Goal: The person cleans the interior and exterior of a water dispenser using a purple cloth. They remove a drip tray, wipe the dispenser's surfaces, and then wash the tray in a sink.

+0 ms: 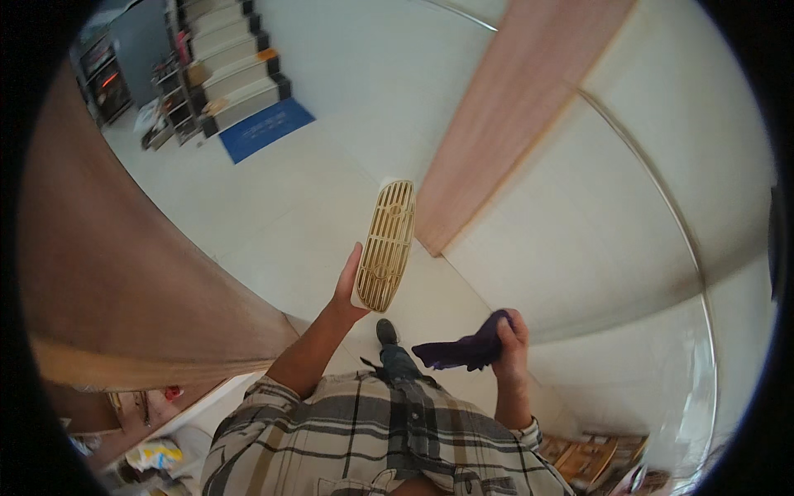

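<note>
A long cream plastic slatted grille [386,245], rounded at its ends, is held out in front of me with its slats facing up. My left hand [346,294] grips its near left end, the thumb lying along the side while the other fingers are hidden beneath. Bunched in my right hand [513,350] is a dark purple cloth [462,353], whose loose end hangs toward the left. The cloth and the grille are apart.
Stairs [239,68] with a blue mat [267,129] at their foot stand far left, beside a cluttered rack [177,102]. A brown panel [155,260] is close on my left. A wooden pillar [490,155] rises ahead right; wooden furniture [589,456] sits low right.
</note>
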Tool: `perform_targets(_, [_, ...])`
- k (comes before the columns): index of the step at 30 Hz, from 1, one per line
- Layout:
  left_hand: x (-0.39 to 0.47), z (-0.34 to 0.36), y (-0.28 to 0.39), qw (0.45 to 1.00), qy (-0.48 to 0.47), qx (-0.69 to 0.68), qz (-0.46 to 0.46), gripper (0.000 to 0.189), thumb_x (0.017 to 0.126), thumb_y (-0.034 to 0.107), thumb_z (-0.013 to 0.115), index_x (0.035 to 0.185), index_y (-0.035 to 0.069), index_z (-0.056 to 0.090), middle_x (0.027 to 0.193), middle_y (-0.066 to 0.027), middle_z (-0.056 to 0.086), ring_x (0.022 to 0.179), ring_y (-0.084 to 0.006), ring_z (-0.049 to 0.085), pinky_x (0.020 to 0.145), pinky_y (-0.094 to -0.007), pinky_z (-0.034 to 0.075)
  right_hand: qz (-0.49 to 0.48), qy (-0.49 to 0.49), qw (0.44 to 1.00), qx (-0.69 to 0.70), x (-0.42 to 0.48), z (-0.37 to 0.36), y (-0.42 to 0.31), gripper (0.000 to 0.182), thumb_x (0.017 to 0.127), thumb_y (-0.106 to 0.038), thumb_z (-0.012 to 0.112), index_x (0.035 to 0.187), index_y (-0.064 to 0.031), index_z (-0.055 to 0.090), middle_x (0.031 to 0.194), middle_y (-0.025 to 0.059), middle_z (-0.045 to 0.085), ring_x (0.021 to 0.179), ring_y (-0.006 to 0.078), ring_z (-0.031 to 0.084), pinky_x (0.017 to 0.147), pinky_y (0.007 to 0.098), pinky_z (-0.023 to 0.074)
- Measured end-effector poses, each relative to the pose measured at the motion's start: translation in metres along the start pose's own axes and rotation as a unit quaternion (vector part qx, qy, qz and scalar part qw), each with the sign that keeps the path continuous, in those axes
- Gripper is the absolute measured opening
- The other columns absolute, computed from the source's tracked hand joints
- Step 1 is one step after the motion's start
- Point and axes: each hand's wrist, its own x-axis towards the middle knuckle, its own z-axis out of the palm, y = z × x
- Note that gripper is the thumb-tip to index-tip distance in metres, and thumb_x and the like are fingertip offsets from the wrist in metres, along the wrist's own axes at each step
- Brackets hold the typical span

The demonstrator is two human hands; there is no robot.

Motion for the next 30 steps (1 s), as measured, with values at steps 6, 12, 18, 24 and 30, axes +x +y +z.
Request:
perform_targets(6, [0.064, -0.068, 0.122, 0.991, 0.061, -0.093, 0.071, 0.081, 0.081, 0.012, 0.074, 0.146, 0.002, 0.028, 0.138, -0.0164, 0.048, 0.123, -0.024, 0.052, 0.102, -0.0374, 0.045, 0.033, -0.28, 0.922, -0.266, 0.21, 0.158, 0.037, 0.029, 0.088, -0.016, 0.066, 0.113, -0.0035, 0.064, 0.088, 0.0032, 0.064, 0.083, 0.0101, 0.059, 0.078, 0.0263, 0.0482])
perform_targets(12, [0.039, -0.14, 0.27, 0.966, 0.193, -0.03, 0.17, 0.062, 0.102, 0.051, 0.021, 0.136, 0.005, 0.047, 0.121, -0.0151, 0.059, 0.104, -0.0267, 0.062, 0.088, -0.0416, 0.053, -0.047, -0.476, 0.778, -0.407, 0.291, 0.388, 0.121, 0.034, 0.089, -0.024, 0.062, 0.117, -0.0048, 0.061, 0.075, 0.0097, 0.065, 0.068, 0.0162, 0.064, 0.065, 0.0287, 0.0504])
perform_targets(18, [-0.083, -0.262, 0.495, 0.939, 0.252, 0.068, 0.224, 0.062, 0.103, 0.05, 0.021, 0.134, 0.003, 0.048, 0.122, -0.0144, 0.06, 0.106, -0.0253, 0.062, 0.091, -0.0391, 0.052, -0.149, -0.526, 0.603, -0.581, 0.284, 0.671, 0.268, 0.034, 0.086, -0.04, 0.06, 0.104, -0.0111, 0.066, 0.075, 0.0113, 0.067, 0.07, 0.0298, 0.066, 0.064, 0.039, 0.0514])
perform_targets(24, [-0.203, -0.334, 0.758, 0.924, 0.31, 0.026, 0.222, 0.06, 0.102, 0.05, 0.028, 0.13, 0.002, 0.051, 0.117, -0.0139, 0.063, 0.103, -0.024, 0.063, 0.089, -0.0375, 0.052, -0.2, -0.575, 0.478, -0.633, 0.284, 0.987, 0.374, 0.04, 0.082, -0.05, 0.064, 0.08, -0.0096, 0.065, 0.069, 0.0087, 0.066, 0.065, 0.0286, 0.066, 0.058, 0.04, 0.0496])
perform_targets(30, [-0.277, -0.416, 1.001, 0.858, 0.376, 0.096, 0.337, 0.055, 0.103, 0.046, 0.031, 0.129, 0.001, 0.051, 0.115, -0.0142, 0.062, 0.102, -0.0226, 0.063, 0.088, -0.0365, 0.052, -0.231, -0.651, 0.44, -0.574, 0.325, 1.251, 0.482, 0.041, 0.078, -0.051, 0.067, 0.078, -0.0102, 0.066, 0.07, 0.0082, 0.067, 0.064, 0.0282, 0.066, 0.058, 0.0398, 0.0495])
